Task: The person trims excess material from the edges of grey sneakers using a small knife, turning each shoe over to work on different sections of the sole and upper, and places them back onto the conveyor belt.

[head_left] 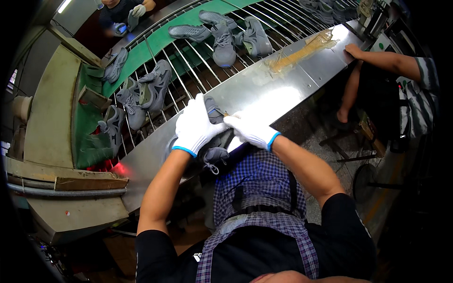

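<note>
A grey sneaker [214, 141] lies on the shiny metal ledge [264, 89] right in front of me. My left hand [196, 127], in a white glove with a blue cuff, is closed over the top of it. My right hand [250, 129], gloved the same way, presses against the shoe's right side near its sole. The shoe's laces [213, 165] hang off the ledge's near edge. Both hands hide most of the shoe.
Several more grey sneakers [222, 42] ride a wire-rod conveyor [188, 66] with a green belt beyond the ledge. Another person's bare arm [387, 59] rests on the ledge at the right. A gloved co-worker [127, 14] handles a shoe at the far end. Glue residue [302, 52] streaks the ledge.
</note>
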A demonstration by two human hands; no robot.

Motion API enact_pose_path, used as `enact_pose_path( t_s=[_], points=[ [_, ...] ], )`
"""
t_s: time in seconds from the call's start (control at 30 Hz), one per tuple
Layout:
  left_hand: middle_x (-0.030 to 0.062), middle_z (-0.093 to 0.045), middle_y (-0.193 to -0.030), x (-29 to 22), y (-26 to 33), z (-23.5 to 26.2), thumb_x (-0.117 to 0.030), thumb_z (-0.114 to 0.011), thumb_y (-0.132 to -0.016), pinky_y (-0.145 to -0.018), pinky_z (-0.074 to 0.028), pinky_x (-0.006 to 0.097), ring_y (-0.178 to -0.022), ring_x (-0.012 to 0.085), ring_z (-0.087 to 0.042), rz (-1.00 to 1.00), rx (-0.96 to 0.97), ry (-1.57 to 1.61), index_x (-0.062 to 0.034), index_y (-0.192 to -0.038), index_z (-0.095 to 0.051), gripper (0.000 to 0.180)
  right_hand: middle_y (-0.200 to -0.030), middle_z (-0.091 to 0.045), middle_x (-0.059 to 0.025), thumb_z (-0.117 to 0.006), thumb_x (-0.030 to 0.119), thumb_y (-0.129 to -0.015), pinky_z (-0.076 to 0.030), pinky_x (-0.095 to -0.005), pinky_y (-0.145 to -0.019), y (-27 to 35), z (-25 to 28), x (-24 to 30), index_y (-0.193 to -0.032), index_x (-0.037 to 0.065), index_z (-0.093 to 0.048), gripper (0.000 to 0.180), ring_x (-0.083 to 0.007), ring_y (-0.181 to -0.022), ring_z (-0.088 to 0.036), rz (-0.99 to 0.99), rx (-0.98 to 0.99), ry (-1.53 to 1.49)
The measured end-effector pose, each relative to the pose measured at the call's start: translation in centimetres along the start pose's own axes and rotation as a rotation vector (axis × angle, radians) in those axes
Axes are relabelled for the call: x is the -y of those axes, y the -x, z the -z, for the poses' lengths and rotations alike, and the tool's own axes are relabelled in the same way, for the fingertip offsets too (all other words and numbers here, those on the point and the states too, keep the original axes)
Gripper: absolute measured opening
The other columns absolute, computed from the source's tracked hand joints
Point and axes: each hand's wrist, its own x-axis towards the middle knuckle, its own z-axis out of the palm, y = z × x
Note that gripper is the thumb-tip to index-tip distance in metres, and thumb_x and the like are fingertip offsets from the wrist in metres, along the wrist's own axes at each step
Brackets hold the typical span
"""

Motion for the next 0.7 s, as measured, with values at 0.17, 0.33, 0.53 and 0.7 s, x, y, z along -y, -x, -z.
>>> enact_pose_path(
  t_s=[0.17,0.33,0.53,0.7],
  points=[
    [0.0247,-0.061,-0.139,1.1,-0.7,0.9,-0.066,-0.092,-0.068,-0.102,-0.058,0.051,-0.127,0.0417,-0.067,-0.056,0.068,-0.046,-0.0022,-0.159,-0.042,0.122,-0.069,-0.059,0.0000,-0.057,0.045,-0.111,-0.041,-0.0314,-0.047,1.1,-1.7,-0.5,-0.099,0.008,-0.066,0.040,-0.0126,-0.053,-0.051,-0.095,0.067,-0.363],
    [0.0248,-0.064,-0.130,2.0,-2.0,0.4,-0.068,-0.094,-0.067,-0.091,-0.062,0.049,-0.115,0.0402,-0.073,-0.065,0.071,-0.141,-0.0016,-0.143,-0.049,0.110,-0.090,-0.074,-0.0253,-0.058,0.050,-0.107,-0.057,-0.0465,-0.080,-0.2,-0.9,1.9,-0.110,-0.003,-0.069,0.054,-0.0375,-0.086,-0.073,0.179,-0.071,0.483],
    [0.0226,-0.063,-0.130,3.2,-2.5,0.1,-0.060,-0.094,-0.068,-0.092,-0.061,0.051,-0.116,0.0412,-0.072,-0.114,0.010,-0.112,-0.0050,-0.147,-0.049,0.106,-0.073,-0.058,-0.0008,-0.061,0.040,-0.110,-0.042,-0.0321,-0.053,0.2,-3.8,0.3,-0.115,0.005,-0.068,0.036,-0.0120,-0.057,-0.051,-0.063,0.092,-0.409],
    [0.0206,-0.061,-0.134,3.6,-1.4,0.1,-0.054,-0.092,-0.072,-0.097,-0.060,0.050,-0.118,0.0413,-0.070,-0.059,0.074,-0.092,-0.0085,-0.152,-0.049,0.102,-0.098,-0.077,-0.0242,-0.057,0.052,-0.109,-0.059,-0.0497,-0.085,1.2,-2.1,2.1,-0.122,0.001,-0.067,0.053,-0.0395,-0.088,-0.076,0.281,-0.034,0.598]
  ],
)
